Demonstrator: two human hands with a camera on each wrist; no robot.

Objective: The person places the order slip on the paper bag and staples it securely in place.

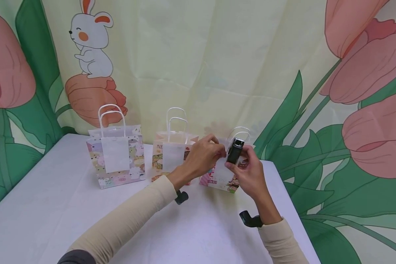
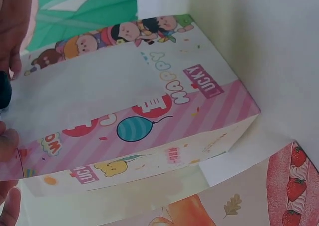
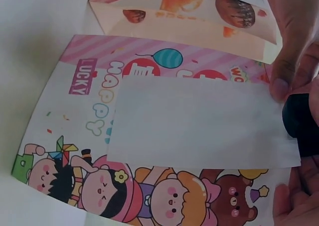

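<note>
At the right of the head view stands a paper gift bag with white handles, pink stripes and cartoon children; a blank white sheet covers part of its front. My right hand grips a black stapler at the bag's top edge, over the sheet's upper end. The stapler's dark end overlaps the sheet in the right wrist view. My left hand pinches the bag's top left corner, with the thumb in front and fingers behind.
Two more paper bags with white sheets on their fronts stand to the left: a food-print bag close by and an animal-print bag farther left. They share a white-covered table before a printed curtain.
</note>
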